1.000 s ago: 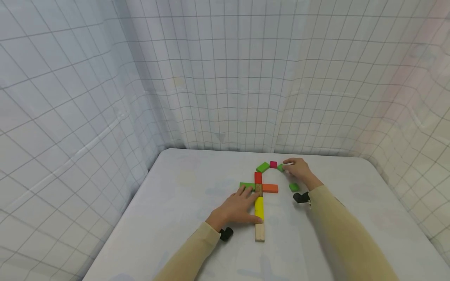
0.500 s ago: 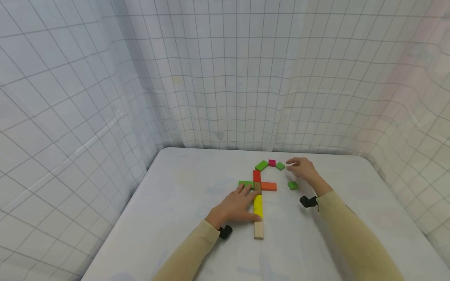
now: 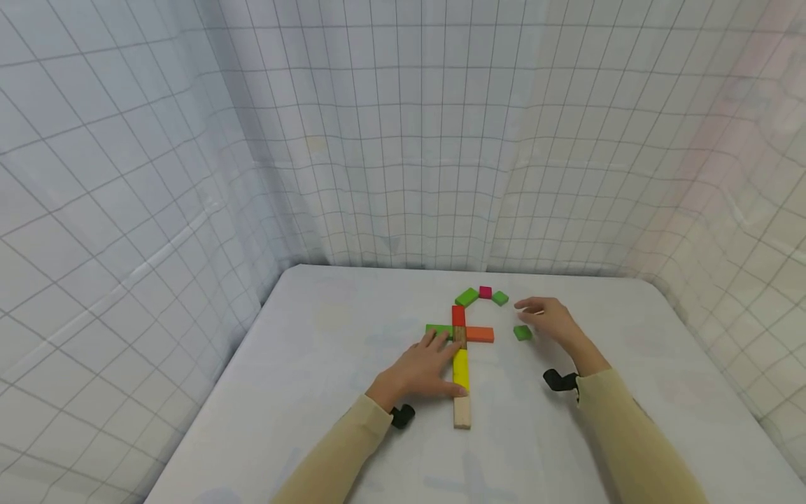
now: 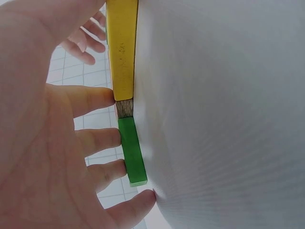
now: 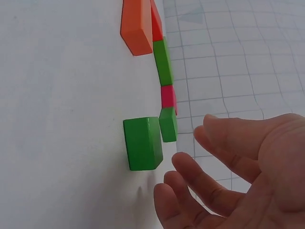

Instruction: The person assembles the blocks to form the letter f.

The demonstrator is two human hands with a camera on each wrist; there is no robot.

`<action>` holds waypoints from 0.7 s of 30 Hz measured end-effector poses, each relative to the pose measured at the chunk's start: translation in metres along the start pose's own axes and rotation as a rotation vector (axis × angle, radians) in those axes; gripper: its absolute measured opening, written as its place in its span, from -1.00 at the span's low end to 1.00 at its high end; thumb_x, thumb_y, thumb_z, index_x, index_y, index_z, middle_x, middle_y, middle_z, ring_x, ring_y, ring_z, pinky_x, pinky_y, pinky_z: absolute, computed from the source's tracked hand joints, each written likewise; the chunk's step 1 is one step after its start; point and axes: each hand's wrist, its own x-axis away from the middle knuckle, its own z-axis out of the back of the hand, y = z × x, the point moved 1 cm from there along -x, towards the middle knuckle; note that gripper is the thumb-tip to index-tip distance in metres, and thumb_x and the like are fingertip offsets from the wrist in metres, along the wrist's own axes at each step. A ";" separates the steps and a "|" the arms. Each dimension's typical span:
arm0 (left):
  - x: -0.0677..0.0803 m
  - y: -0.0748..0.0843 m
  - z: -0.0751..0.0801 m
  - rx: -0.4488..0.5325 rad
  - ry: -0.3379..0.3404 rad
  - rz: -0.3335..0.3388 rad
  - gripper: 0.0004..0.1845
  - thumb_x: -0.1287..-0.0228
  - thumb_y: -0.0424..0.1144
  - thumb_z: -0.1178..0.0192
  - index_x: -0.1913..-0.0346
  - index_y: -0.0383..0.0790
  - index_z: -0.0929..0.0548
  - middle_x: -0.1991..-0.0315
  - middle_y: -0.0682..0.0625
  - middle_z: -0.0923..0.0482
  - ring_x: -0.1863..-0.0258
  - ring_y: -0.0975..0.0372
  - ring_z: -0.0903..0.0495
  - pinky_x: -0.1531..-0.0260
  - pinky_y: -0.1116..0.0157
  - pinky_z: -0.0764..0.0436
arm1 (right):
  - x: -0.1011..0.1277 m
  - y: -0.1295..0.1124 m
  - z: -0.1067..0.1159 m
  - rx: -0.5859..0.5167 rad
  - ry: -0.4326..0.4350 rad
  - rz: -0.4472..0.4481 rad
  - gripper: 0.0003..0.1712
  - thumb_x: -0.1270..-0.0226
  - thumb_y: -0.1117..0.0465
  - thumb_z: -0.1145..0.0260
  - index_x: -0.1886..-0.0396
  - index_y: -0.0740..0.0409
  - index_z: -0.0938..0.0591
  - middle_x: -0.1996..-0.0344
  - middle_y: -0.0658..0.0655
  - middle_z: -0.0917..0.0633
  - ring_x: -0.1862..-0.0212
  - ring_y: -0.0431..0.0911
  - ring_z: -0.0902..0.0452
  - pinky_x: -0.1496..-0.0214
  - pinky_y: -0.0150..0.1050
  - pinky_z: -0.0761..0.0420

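Note:
My left hand [image 3: 423, 365] rests with spread fingers on a row of blocks: its fingertips touch the long green block [image 4: 133, 151] and the brown block [image 3: 460, 337], its thumb lies at the lower end of the yellow block [image 3: 461, 371]. Below that sits a pale wooden block [image 3: 462, 413]. My right hand [image 3: 549, 320] hovers with relaxed, slightly bent fingers and holds nothing. Just left of it lies a loose green block [image 3: 522, 332]. Farther up, a small green block [image 3: 500, 298] stands beside a pink block [image 3: 485, 292] and a slanted green block [image 3: 467, 297].
A red block [image 3: 458, 316] tops the upright row, and an orange block [image 3: 481, 334] sticks out to its right. Everything lies on a white table [image 3: 315, 336], enclosed by a checked white curtain [image 3: 403, 140]. Black wrist mounts [image 3: 560, 381] hang under both sleeves.
My right hand has let go of the small green block in the arc and drawn back right and towards me, near the loose green block. The left hand stays in place.

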 end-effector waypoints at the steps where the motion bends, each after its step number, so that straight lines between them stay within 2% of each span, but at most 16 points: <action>1: 0.000 0.000 0.000 -0.002 -0.003 0.003 0.01 0.10 0.53 0.08 -0.41 0.11 -0.03 -0.41 -0.08 0.13 -0.37 -0.03 0.17 -0.16 -0.08 -0.16 | 0.002 0.001 -0.001 -0.001 -0.002 0.007 -0.62 -0.27 0.01 -0.19 -0.06 -0.03 -0.55 0.02 0.12 -0.56 0.00 0.04 -0.43 0.19 -0.12 -0.50; 9: 0.001 0.001 0.000 -0.014 -0.008 0.011 0.00 0.09 0.52 0.07 -0.41 0.10 -0.04 -0.41 -0.07 0.12 -0.37 -0.03 0.17 -0.16 -0.07 -0.17 | 0.014 0.005 -0.005 -0.018 -0.019 0.069 -0.69 -0.26 0.10 -0.22 -0.01 -0.03 -0.59 0.09 0.08 -0.59 0.00 0.04 -0.45 0.11 -0.06 -0.49; 21: 0.001 0.002 0.002 -0.012 -0.007 0.007 0.01 0.10 0.53 0.07 -0.41 0.10 -0.04 -0.41 -0.08 0.11 -0.36 -0.03 0.16 -0.15 -0.09 -0.18 | 0.019 0.009 -0.012 -0.014 -0.015 0.062 -0.66 -0.17 0.14 -0.30 0.01 0.00 -0.61 0.04 0.10 -0.56 0.04 0.02 -0.44 0.14 -0.08 -0.49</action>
